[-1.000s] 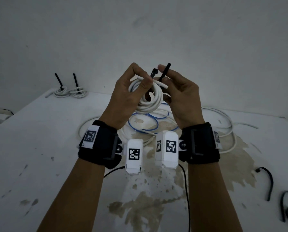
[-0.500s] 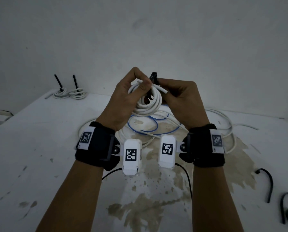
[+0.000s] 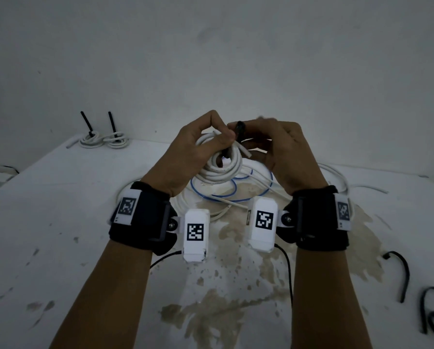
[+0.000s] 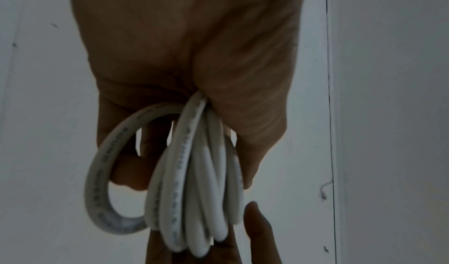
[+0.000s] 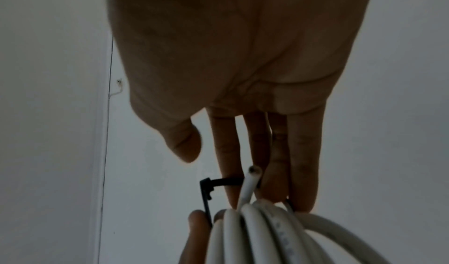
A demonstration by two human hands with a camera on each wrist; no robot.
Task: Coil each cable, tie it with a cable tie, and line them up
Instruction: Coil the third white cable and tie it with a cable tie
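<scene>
My left hand (image 3: 208, 139) grips a white cable coil (image 3: 221, 170) above the table; in the left wrist view the loops (image 4: 194, 191) hang from its closed fingers (image 4: 194, 66). A black cable tie (image 3: 239, 128) is bent round the top of the coil. In the right wrist view the tie (image 5: 205, 195) runs from my left fingertips (image 5: 196, 220) up to a corner, then across my right index finger. My right hand (image 5: 243, 172) has its fingers stretched against the coil (image 5: 255, 235), thumb held apart. The cable's cut end (image 5: 252, 174) sticks out between them.
Two tied white coils (image 3: 102, 141) with upright black tie tails sit at the table's back left. Loose white and blue cables (image 3: 236, 192) lie under my hands. Spare black ties (image 3: 400, 273) lie at the right edge. The stained table (image 3: 59, 222) meets a wall behind.
The tie's tail, upright a second ago, is now folded down over the coil. My right thumb has come off the tie and its fingers have straightened. Both hands sank slightly.
</scene>
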